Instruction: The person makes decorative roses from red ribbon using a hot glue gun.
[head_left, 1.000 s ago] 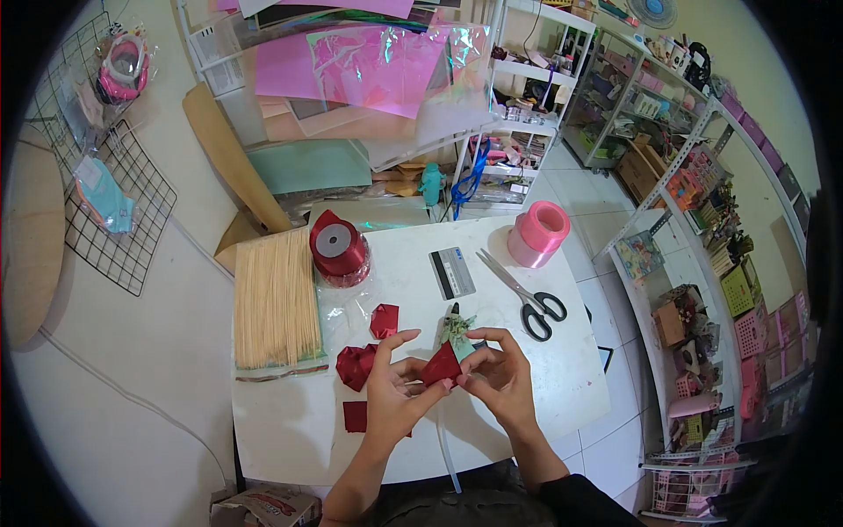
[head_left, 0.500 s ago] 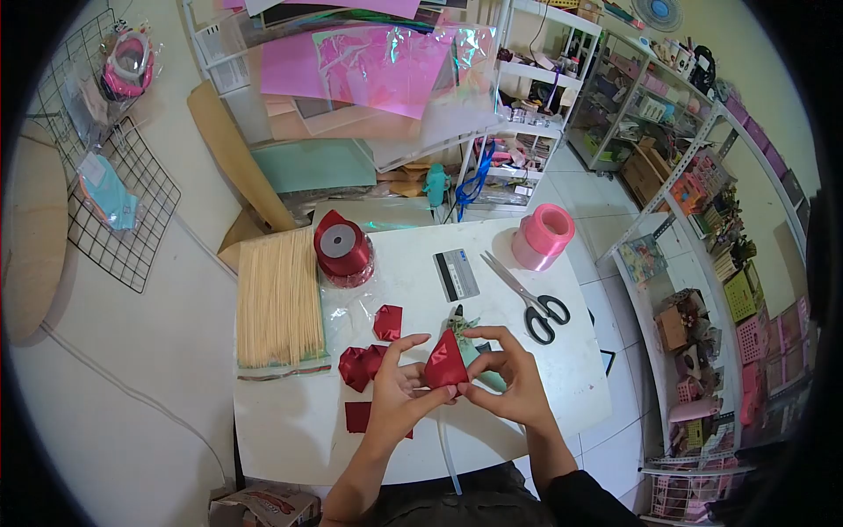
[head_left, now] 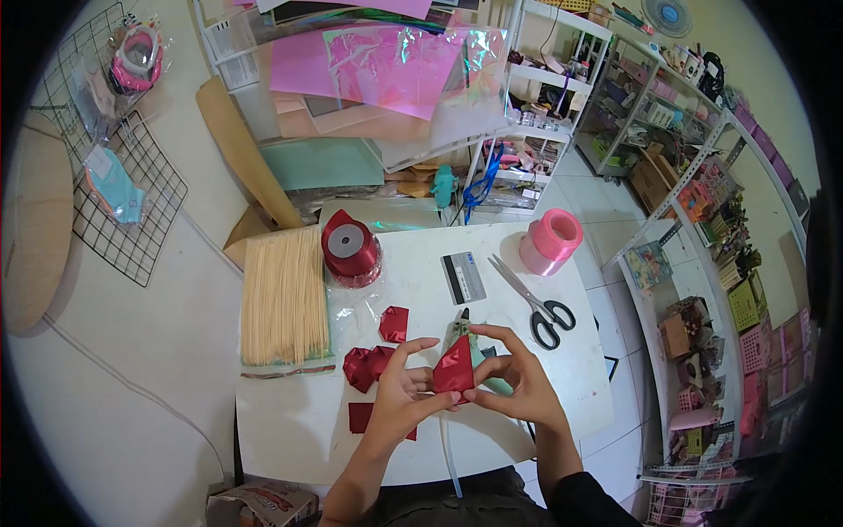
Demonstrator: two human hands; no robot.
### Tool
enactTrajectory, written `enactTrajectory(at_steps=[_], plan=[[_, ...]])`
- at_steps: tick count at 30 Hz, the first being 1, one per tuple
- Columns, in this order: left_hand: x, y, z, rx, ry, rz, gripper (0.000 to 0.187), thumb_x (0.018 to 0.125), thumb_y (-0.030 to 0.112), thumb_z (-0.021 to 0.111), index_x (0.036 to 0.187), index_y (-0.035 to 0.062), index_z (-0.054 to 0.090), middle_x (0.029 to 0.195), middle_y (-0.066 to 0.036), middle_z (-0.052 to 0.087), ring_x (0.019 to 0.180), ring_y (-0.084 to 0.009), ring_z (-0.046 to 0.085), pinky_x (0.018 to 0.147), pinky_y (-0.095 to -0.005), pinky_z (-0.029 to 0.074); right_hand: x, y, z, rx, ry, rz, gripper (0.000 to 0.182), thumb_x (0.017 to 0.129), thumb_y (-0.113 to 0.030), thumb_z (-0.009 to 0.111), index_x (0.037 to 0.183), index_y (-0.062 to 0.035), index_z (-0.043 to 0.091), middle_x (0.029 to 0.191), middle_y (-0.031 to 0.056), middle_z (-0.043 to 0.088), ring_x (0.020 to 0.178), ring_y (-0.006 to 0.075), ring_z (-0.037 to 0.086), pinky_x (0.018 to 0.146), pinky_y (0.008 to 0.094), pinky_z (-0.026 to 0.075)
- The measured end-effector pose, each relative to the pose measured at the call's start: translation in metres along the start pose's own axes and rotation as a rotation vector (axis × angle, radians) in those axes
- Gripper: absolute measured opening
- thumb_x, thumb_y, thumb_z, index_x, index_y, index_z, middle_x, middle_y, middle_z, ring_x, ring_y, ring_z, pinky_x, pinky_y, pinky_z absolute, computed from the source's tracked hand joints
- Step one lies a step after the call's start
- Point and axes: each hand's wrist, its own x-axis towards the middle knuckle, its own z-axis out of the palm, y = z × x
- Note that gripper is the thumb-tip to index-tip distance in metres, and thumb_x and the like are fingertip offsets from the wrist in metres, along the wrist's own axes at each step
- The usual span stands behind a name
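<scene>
Both hands hold a folded piece of red satin ribbon point(head_left: 453, 367) above the middle of the white table. My left hand point(head_left: 406, 386) pinches its lower left side, fingers curled behind. At its lower right, my right hand point(head_left: 520, 378) grips it with the thumb, while the index finger reaches to its upper tip. Partly hidden behind the ribbon lies a mint-green glue gun point(head_left: 500, 386) with a dark nozzle. A pale glue stick point(head_left: 450, 457) sticks out towards me. Folded red ribbon pieces point(head_left: 358, 369) and flat cut red pieces point(head_left: 359, 417) lie left of my left hand.
Wooden sticks point(head_left: 283, 299) in a bag and a red ribbon roll point(head_left: 353, 255) occupy the table's left side. Farther right are a grey card point(head_left: 464, 277), black-handled scissors point(head_left: 546, 309) and pink ribbon rolls point(head_left: 551, 242). Loaded shelves point(head_left: 694, 263) stand to the right.
The view has shifted slightly, so the table items appear a little further right. The ribbon piece has tilted a little in my fingers; both hands keep their grip.
</scene>
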Motion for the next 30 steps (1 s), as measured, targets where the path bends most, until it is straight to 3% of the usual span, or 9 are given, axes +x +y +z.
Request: enactTrajectory(at_steps=[9,11,12,15,17,21,27,29,30], plan=[[-0.001,0.0,0.0,0.022,-0.001,0.004,0.062,0.063,-0.009,0.062,0.116,0.0024,0.03,0.077,-0.016,0.058,0.068,-0.0198,0.06,0.06,-0.0283,0.051,-0.002,0.004,-0.011,0.014,-0.009,-0.014,0.066,0.062,0.005,0.061,0.121,-0.0033,0.032,0.068,0.0041,0.059,0.07,0.0106,0.056,0.072,0.0255,0.043],[-0.001,0.003,-0.001,0.006,-0.015,-0.01,0.063,0.063,-0.009,0.062,0.116,0.0025,0.03,0.077,-0.015,0.058,0.066,-0.0187,0.06,0.058,-0.0271,0.051,-0.002,0.003,-0.018,0.108,0.057,-0.074,0.06,0.063,0.006,0.062,0.117,-0.0024,0.038,0.078,0.008,0.059,0.074,0.0119,0.055,0.071,0.0265,0.043],[-0.001,0.004,-0.003,-0.039,-0.124,-0.074,0.064,0.063,-0.007,0.062,0.117,0.0024,0.03,0.076,-0.014,0.058,0.064,-0.0166,0.059,0.055,-0.0254,0.049,-0.001,0.006,-0.021,0.107,0.057,-0.073,0.06,0.063,0.006,0.062,0.117,-0.0024,0.038,0.078,0.008,0.059,0.074,0.0119,0.055,0.071,0.0265,0.043],[-0.001,0.009,-0.008,-0.088,-0.4,-0.2,0.066,0.062,-0.004,0.064,0.118,0.002,0.03,0.075,-0.011,0.057,0.061,-0.0131,0.057,0.052,-0.0223,0.046,0.001,0.008,-0.032,-0.186,-0.071,-0.465,0.042,0.063,0.007,0.061,0.103,-0.002,0.052,0.092,0.012,0.056,0.074,0.0162,0.055,0.069,0.0279,0.044],[-0.001,0.009,-0.009,-0.093,-0.612,-0.327,0.07,0.06,-0.001,0.065,0.12,0.0013,0.029,0.074,-0.009,0.056,0.06,-0.01,0.055,0.05,-0.0201,0.044,-0.003,-0.003,-0.026,-0.17,-0.165,-0.504,0.032,0.06,0.008,0.062,0.09,-0.0024,0.06,0.091,0.0134,0.057,0.075,0.0202,0.057,0.067,0.0291,0.046],[-0.003,0.014,-0.007,-0.074,-0.603,-0.352,0.069,0.061,-0.002,0.064,0.12,0.0019,0.029,0.072,-0.007,0.055,0.058,-0.0092,0.054,0.051,-0.0193,0.043,-0.005,-0.005,-0.028,-0.154,-0.312,-0.549,0.017,0.058,0.004,0.067,0.073,-0.002,0.066,0.085,0.0161,0.059,0.067,0.0217,0.059,0.061,0.0289,0.049],[-0.002,0.01,-0.012,-0.042,-0.526,-0.239,0.062,0.066,0.0,0.063,0.12,0.0023,0.031,0.072,-0.005,0.055,0.059,-0.0064,0.049,0.055,-0.018,0.039,-0.012,-0.007,-0.025,-0.288,-0.182,-0.678,0.015,0.058,0.002,0.067,0.07,-0.0063,0.065,0.081,0.0086,0.06,0.064,0.0172,0.059,0.056,0.0254,0.047],[-0.002,0.007,-0.011,-0.069,-0.267,-0.155,0.058,0.07,0.003,0.061,0.12,0.0023,0.031,0.075,-0.006,0.056,0.063,-0.0056,0.047,0.059,-0.0175,0.037,-0.013,-0.009,-0.023,-0.413,-0.122,-0.759,0.014,0.058,0.002,0.067,0.07,-0.0058,0.065,0.081,0.0087,0.06,0.062,0.0173,0.058,0.053,0.0249,0.045],[-0.003,0.006,-0.011,-0.068,-0.267,-0.152,0.058,0.07,0.003,0.061,0.12,0.0023,0.031,0.075,-0.006,0.056,0.063,-0.0056,0.047,0.059,-0.0175,0.037,-0.013,-0.01,-0.022,-0.537,-0.063,-0.839,0.013,0.059,0.001,0.067,0.07,-0.0053,0.064,0.08,0.0088,0.06,0.06,0.0173,0.057,0.051,0.0245,0.044]])
